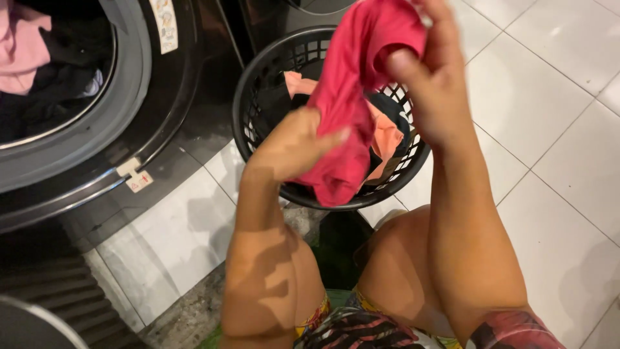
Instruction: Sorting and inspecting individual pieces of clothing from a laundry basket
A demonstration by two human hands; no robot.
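A dark front-loading washing machine [97, 129] fills the upper left, its open drum holding pink and black clothes. On the white tiled floor [555, 129] just beside it stands a round black laundry basket [248, 97] with orange and dark garments inside. Above the basket hangs a red garment [349, 84]: the left hand [294, 145] has its grip pinching the middle, the right hand [429, 77] its grip clamped on the top.
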